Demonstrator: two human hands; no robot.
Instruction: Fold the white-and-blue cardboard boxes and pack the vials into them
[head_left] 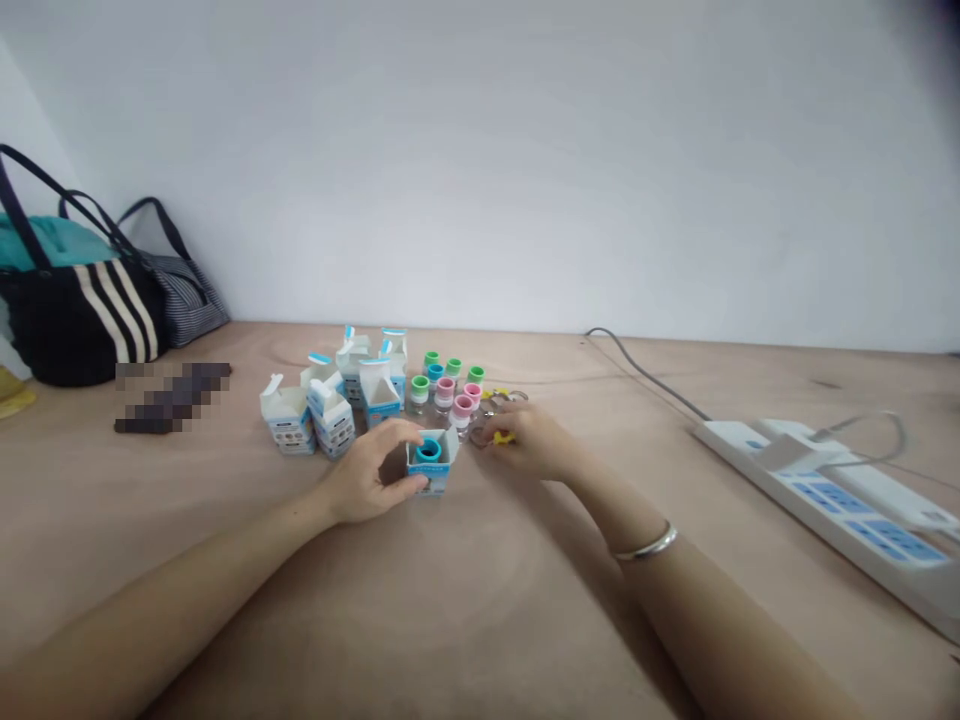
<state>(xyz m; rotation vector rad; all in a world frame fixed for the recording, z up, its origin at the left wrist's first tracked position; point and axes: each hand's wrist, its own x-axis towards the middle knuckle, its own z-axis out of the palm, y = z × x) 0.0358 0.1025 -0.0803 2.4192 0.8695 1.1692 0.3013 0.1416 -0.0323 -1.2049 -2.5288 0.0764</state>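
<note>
My left hand (379, 475) grips a small blue-and-white carton (431, 482) between thumb and fingers. The carton's top is open, and a bottle with a blue ring-shaped neck (428, 450) stands inside it. My right hand (536, 440), a bangle on its wrist, reaches down with curled fingers at some yellow pieces (504, 438) and clear round pieces (517, 396). What its fingertips pinch, if anything, is hidden. Between and beyond the hands stand several small clear bottles with green necks (419, 384), pink necks (461, 405) and a blue neck (435, 372).
Several open cartons (289, 418) stand left of the bottles. A white power strip (832, 500) with a plug and grey cable (645, 370) lies at right. Bags (82, 310) sit at the far left, near a dark blurred object (176, 400). A white wall (480, 170) backs the table.
</note>
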